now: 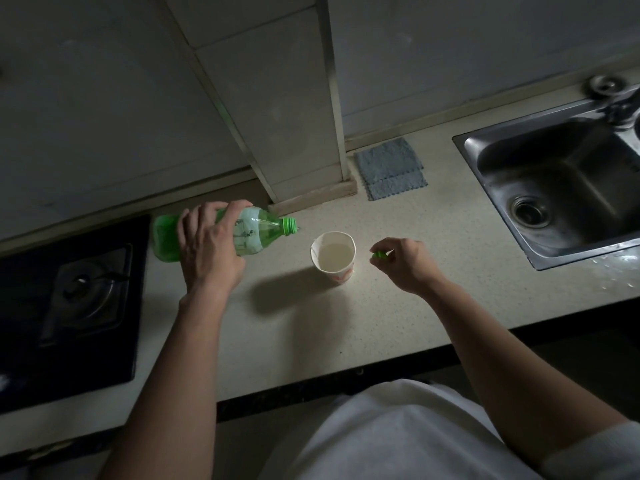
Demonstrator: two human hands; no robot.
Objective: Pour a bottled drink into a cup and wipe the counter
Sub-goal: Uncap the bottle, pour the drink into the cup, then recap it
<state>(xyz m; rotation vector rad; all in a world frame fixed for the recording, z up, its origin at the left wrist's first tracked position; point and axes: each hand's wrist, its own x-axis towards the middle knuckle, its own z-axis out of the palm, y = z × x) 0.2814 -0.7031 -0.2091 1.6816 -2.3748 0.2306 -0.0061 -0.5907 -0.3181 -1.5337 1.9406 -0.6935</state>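
Head view: left hand [207,247] wraps its grip round the tilted bottle [249,233], mouth just left of the cup [333,254] on the tabletop [381,323]; right hand [405,261] pinches the cap [380,254]. Best bring the mouth over the rim before tipping more. No stream discernible; dim light hides the bottle's level.

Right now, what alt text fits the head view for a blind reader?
A left hand holds a green bottle tipped sideways, its mouth near a paper cup on the counter; the right hand pinches the green cap. A grey cloth lies behind, a steel sink to the right.
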